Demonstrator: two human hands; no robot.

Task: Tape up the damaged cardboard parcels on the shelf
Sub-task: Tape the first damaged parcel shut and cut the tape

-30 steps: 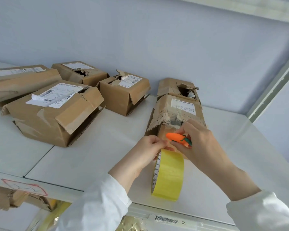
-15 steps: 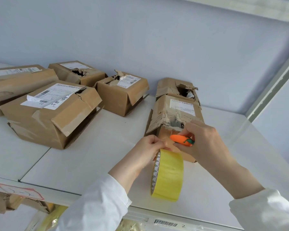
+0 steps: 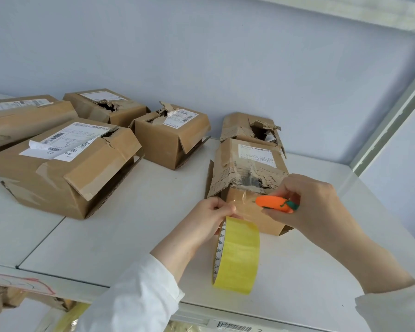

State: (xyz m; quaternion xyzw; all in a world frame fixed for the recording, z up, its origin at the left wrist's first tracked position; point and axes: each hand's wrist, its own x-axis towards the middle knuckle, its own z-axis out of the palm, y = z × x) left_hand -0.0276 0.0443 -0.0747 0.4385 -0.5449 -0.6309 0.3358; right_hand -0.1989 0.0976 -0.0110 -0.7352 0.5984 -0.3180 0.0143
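Right hand (image 3: 316, 207), gripping orange cutter (image 3: 274, 204), is edging rightward; left hand (image 3: 209, 219) is gripping tape roll (image 3: 237, 255), tensioning strip for cutting.

The scene is lit brightly and evenly by soft, diffuse light. Only faint shadows are cast beneath the parcels (image 3: 65, 168). The shelf (image 3: 130, 236) is washed out towards the right. Straight edges are bent near the borders, and the sleeves (image 3: 134, 300) are slightly blurred.
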